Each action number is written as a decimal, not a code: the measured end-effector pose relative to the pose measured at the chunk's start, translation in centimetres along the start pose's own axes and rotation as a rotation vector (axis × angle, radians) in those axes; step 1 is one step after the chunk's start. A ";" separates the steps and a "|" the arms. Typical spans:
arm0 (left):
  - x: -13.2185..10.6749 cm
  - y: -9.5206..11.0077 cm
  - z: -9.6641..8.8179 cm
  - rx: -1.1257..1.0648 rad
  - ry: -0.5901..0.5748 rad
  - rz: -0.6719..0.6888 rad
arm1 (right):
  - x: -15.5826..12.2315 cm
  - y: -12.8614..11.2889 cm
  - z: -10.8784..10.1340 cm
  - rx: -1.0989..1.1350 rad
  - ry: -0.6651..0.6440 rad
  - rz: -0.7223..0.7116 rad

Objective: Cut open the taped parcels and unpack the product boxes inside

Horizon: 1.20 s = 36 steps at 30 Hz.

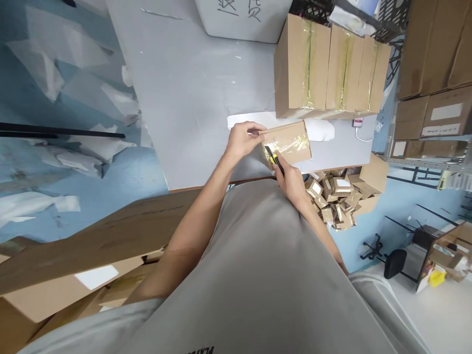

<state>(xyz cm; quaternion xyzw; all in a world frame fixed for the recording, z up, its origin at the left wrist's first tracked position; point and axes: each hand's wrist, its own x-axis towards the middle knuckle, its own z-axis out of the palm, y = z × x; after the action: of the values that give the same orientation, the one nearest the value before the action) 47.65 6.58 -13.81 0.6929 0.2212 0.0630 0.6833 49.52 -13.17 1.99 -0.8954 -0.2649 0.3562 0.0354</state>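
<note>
A small cardboard box (289, 135) with shiny clear tape across it lies near the front edge of the grey table (191, 98). My left hand (243, 140) grips the box at its left end, fingers closed on the upper corner. In my right hand (290, 179) is a black and yellow utility knife (275, 160). Its tip is over the taped left part of the box; whether the blade cuts into the tape I cannot tell. White paper (320, 130) lies partly under and behind the box.
Three taped cartons (308, 64) stand in a row at the back right. Beside them is a large white container (243, 19). A carton full of small boxes (339, 191) stands below the table at right. A small device with a white cable (357, 123) sits at the right edge.
</note>
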 end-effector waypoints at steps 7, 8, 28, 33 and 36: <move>-0.4 1.3 0.8 -0.029 0.039 -0.052 | -0.2 -1.3 0.3 0.010 0.023 0.059; -0.6 1.5 1.0 -0.024 0.050 -0.061 | -0.1 -1.6 0.2 0.000 0.020 0.072; -2.3 1.3 2.7 0.027 0.173 -0.107 | -2.0 -4.9 -0.9 -0.272 -0.192 0.227; -2.6 1.1 3.1 0.043 0.199 -0.117 | -2.1 -4.1 -0.5 -0.279 -0.187 0.192; -2.7 1.0 3.3 0.052 0.248 -0.103 | -1.3 -3.7 -0.5 -0.263 -0.185 0.153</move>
<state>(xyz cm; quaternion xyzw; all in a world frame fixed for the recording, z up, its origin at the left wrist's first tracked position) 46.76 2.52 -12.47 0.6849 0.3408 0.1070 0.6351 47.41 -10.62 4.11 -0.8732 -0.2423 0.4010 -0.1339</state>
